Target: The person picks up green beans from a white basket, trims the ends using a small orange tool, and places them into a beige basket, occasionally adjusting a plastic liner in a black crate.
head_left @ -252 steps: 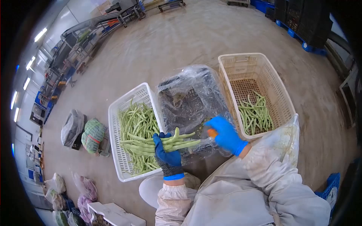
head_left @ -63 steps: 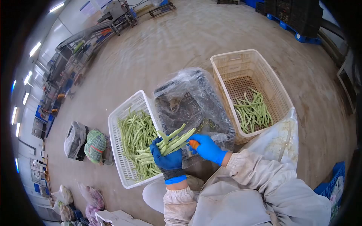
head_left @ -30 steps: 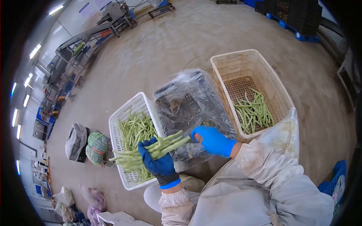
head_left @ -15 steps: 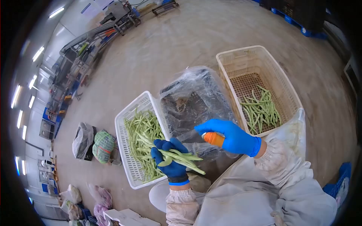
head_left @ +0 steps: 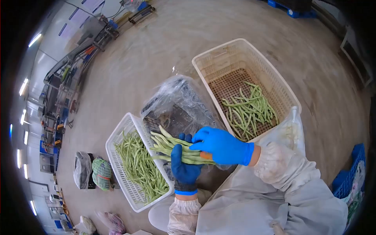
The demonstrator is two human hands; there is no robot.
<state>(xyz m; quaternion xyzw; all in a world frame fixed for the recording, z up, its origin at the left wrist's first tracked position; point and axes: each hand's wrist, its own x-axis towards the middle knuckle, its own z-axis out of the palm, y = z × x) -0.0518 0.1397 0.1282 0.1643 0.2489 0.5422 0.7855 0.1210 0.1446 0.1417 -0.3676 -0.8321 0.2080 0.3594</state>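
Basket, left: white perforated plastic basket [head_left: 117, 131] on the concrete floor, holding loose green beans [head_left: 141, 172] heaped along its length.
Bundle: bundle of long flat pale-green bean pods [head_left: 168, 145], lying roughly level and side by side, tips fanning out to the left, held above the white basket's right rim and the crate's near edge.
Left hand: left hand [head_left: 184, 170] in a dark blue glove, clenched around the bundle from below, fingers up.
Crate: black plastic crate wrapped in crinkled clear film [head_left: 180, 102], between the two baskets.
Right hand: right hand [head_left: 221, 145] in a bright blue glove, curved over the bundle's right end and touching it; a sliver of orange shows under the fingers; its grip cannot be told.
Basket, right: beige perforated plastic basket [head_left: 217, 51] with a thin scatter of green pods [head_left: 248, 111].
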